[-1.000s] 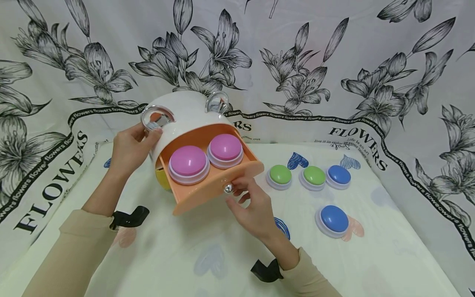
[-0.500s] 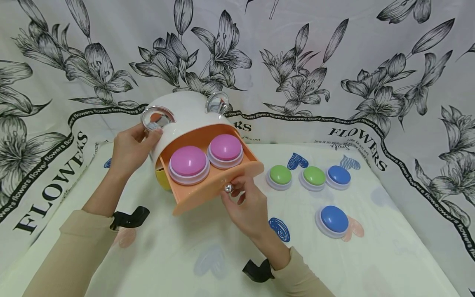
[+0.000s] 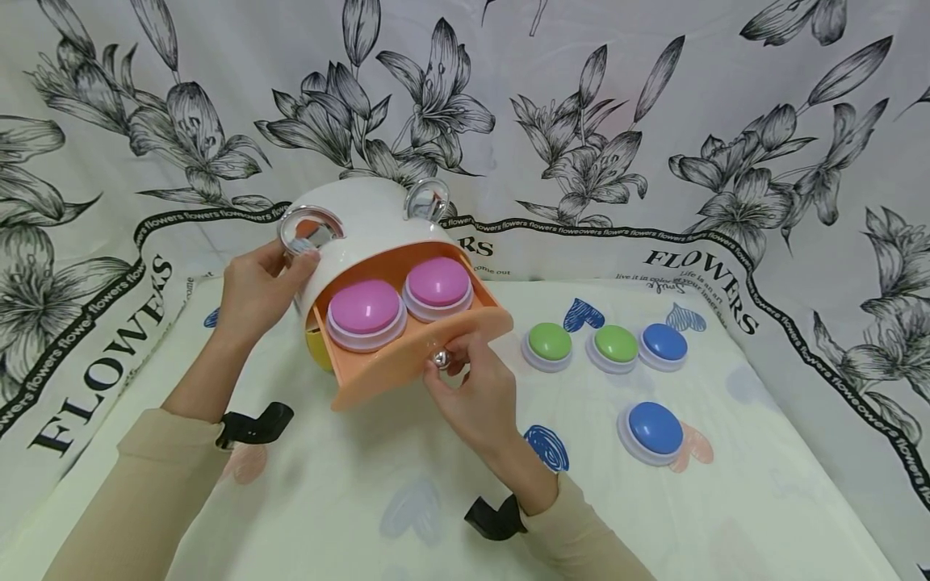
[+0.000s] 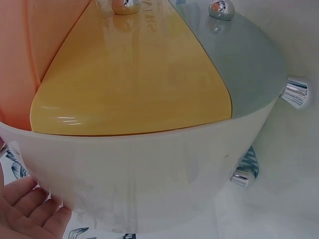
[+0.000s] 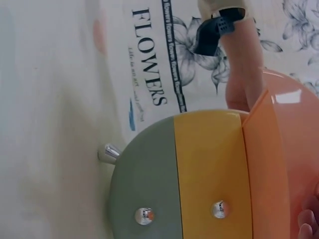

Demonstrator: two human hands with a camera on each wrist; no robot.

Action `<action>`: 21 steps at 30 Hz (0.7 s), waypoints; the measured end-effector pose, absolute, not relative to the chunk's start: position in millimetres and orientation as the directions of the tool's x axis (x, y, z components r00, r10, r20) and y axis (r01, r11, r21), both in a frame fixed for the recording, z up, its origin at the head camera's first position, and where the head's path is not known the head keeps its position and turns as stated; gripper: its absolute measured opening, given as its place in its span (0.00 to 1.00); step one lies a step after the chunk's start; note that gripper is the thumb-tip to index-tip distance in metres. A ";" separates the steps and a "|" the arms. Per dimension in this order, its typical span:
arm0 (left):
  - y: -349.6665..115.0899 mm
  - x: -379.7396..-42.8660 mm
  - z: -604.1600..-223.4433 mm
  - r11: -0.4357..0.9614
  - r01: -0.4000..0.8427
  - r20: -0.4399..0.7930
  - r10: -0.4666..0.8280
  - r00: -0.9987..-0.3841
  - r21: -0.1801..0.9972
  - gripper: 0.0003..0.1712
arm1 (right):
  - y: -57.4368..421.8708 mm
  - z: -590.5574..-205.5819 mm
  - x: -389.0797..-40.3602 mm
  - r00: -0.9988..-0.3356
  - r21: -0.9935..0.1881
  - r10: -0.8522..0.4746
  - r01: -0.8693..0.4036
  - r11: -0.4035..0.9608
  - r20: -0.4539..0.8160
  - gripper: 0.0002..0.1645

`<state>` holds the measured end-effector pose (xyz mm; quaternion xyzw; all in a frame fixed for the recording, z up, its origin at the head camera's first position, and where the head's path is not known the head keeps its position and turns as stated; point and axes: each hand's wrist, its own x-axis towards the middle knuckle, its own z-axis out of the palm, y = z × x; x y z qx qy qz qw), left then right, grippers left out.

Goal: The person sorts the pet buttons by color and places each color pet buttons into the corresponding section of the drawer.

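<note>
A round white drawer cabinet (image 3: pixel 356 194) with silver rings and feet stands on the cloth. Its orange drawer (image 3: pixel 395 363) is pulled out and bears two pink push buttons (image 3: pixel 366 307), each on a white base. My right hand (image 3: pixel 475 395) pinches the drawer's silver knob (image 3: pixel 441 359) between thumb and finger. At the cabinet's upper left, beside a silver ring (image 3: pixel 311 230), my left hand (image 3: pixel 257 290) holds the shell, thumb in front and fingers behind. Both wrist views show a yellow drawer (image 4: pixel 132 79) and a grey-green drawer (image 5: pixel 144 179) pushed in, each with a silver knob.
To the right on the cloth (image 3: pixel 472 524) lie two green buttons (image 3: pixel 549 342) and two blue buttons (image 3: pixel 655 428). A flower-printed curtain (image 3: pixel 465 97) hangs behind the cabinet. Black straps (image 3: pixel 256 424) are on both wrists.
My right thumb has closed onto the knob. The orange drawer has slid slightly inward with its pink buttons, and my right hand has moved left and up along with it. The left hand stays put.
</note>
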<state>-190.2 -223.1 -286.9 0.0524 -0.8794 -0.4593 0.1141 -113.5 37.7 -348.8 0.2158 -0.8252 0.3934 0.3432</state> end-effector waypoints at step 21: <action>-223.3 -190.6 -288.1 0.581 0.037 0.178 -0.188 -0.966 0.813 0.38 | 18.9 -335.0 -146.7 -0.713 -0.522 -0.071 -0.574 0.630 0.698 0.15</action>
